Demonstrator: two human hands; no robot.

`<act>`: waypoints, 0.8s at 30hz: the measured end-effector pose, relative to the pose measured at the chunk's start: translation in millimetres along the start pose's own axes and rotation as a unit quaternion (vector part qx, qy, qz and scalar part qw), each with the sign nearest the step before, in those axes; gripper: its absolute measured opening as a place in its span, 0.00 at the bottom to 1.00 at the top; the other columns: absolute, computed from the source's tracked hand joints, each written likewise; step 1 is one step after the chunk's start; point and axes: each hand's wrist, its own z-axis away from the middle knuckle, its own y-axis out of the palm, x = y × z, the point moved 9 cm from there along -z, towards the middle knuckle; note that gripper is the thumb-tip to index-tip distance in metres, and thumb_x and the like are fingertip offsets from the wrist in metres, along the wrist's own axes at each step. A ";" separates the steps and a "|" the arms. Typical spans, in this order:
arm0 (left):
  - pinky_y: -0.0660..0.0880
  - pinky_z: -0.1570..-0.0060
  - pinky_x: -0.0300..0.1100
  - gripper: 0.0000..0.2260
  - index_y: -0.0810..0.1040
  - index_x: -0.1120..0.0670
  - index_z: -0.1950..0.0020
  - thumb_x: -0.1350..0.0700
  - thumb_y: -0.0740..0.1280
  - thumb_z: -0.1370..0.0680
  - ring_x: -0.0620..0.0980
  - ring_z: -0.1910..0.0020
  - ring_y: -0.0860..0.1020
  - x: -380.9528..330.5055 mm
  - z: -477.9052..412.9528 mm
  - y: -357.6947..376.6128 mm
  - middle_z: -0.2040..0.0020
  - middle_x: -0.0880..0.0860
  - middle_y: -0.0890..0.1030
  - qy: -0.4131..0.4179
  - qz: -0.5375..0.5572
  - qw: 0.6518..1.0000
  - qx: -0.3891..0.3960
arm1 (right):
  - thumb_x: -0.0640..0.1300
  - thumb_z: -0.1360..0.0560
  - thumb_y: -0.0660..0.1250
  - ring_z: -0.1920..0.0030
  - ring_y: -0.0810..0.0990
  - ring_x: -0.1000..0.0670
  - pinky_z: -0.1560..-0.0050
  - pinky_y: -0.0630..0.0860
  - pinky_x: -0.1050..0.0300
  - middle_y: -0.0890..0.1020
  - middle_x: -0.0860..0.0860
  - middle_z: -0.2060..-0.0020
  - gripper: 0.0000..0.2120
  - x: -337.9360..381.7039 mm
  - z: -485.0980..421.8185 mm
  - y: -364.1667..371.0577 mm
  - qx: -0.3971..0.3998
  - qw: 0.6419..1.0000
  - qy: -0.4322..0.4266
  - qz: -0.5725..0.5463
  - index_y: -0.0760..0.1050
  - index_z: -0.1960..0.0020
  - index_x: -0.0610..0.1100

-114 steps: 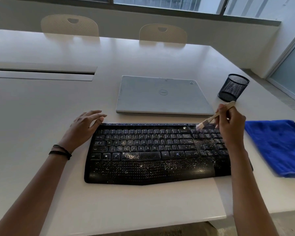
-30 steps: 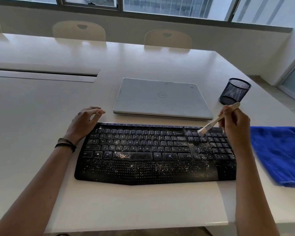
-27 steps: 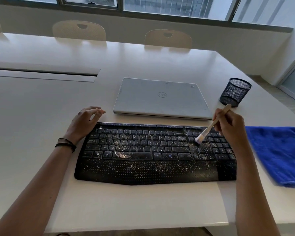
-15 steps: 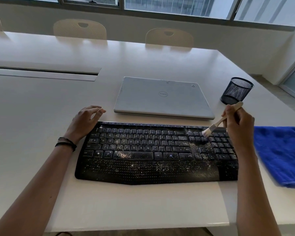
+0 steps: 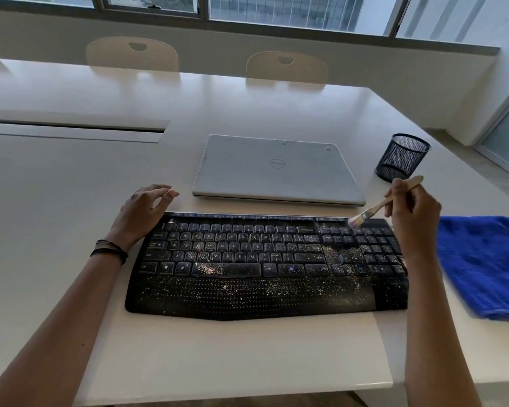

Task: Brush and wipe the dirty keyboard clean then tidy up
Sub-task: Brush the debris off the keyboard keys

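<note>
A black keyboard (image 5: 247, 265) speckled with pale crumbs lies on the white table (image 5: 71, 186) in front of me. My right hand (image 5: 413, 218) grips the wooden handle of a small brush (image 5: 373, 208). Its bristles hover at the keyboard's top right edge, above the number pad. My left hand (image 5: 143, 212) rests its palm on the keyboard's top left corner, fingers relaxed and lifted. A folded blue cloth (image 5: 482, 262) lies on the table to the right of the keyboard.
A closed grey laptop (image 5: 276, 170) lies just behind the keyboard. A black mesh pen cup (image 5: 401, 157) stands at the back right, near the brush handle. The table's front edge runs close below the keyboard. Two chairs (image 5: 285, 66) stand at the far side.
My right hand has swept the brush back and forth over the number pad; the bristles now sit at the top edge. The left hand has stayed on its corner.
</note>
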 end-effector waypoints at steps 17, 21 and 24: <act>0.71 0.41 0.57 0.25 0.80 0.54 0.42 0.41 0.51 0.23 0.56 0.39 0.74 -3.8 1.6 -3.2 0.39 0.55 0.78 -0.010 -0.003 1.000 0.002 | 0.53 0.21 0.54 0.75 0.74 0.53 0.69 0.73 0.54 0.77 0.44 0.73 0.22 -1.5 1.6 -6.3 0.001 0.998 -0.015 0.068 0.75 0.63 0.39; 0.71 0.41 0.56 0.25 0.80 0.53 0.42 0.40 0.51 0.23 0.56 0.39 0.74 -3.3 1.6 -3.2 0.39 0.54 0.78 -0.012 -0.004 1.000 0.005 | 0.56 0.21 0.53 0.72 0.76 0.56 0.69 0.73 0.59 0.75 0.50 0.74 0.22 -1.1 2.4 -8.9 -0.003 0.998 -0.019 0.055 0.75 0.61 0.42; 0.71 0.41 0.55 0.24 0.80 0.54 0.42 0.41 0.52 0.23 0.56 0.39 0.74 -3.8 1.6 -3.2 0.39 0.55 0.78 -0.013 -0.002 1.000 0.004 | 0.58 0.22 0.54 0.70 0.77 0.63 0.69 0.71 0.69 0.77 0.51 0.71 0.22 -1.5 3.1 -4.4 0.020 0.997 -0.031 0.061 0.76 0.58 0.42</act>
